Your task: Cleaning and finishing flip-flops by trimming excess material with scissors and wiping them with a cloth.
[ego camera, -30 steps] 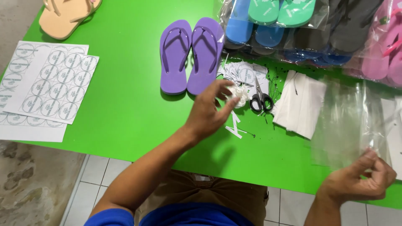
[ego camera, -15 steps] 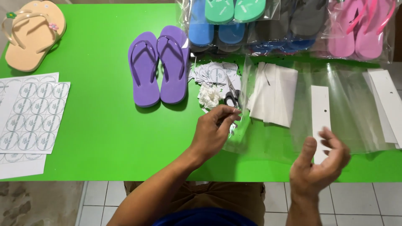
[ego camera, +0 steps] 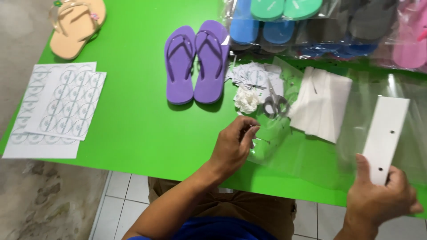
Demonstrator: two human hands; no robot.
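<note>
Packing step, bag prep. Right hand (ego camera: 384, 195) grips white header card (ego camera: 386, 135) of clear plastic bag (ego camera: 320, 151). Left hand (ego camera: 233, 144) pinches bag's far edge, fingers closed. Purple flip-flops (ego camera: 195, 62) beyond left hand on table (ego camera: 133, 124). Next, likely: spread bag mouth, needs firm pinch on one film layer.

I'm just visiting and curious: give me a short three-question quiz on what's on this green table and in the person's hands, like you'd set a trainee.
1. True or false: the purple flip-flops lie loose on the green table, outside any bag.
2. Which hand holds the white card header of the clear plastic bag? A) left hand B) right hand C) neither
3. Fill in: the scissors lie between a crumpled white paper and a stack of white ____.

Key:
1. True.
2. B: the right hand grips its lower end; the left hand pinches something small at the bag's edge.
3. Cards: the white cards.
</note>
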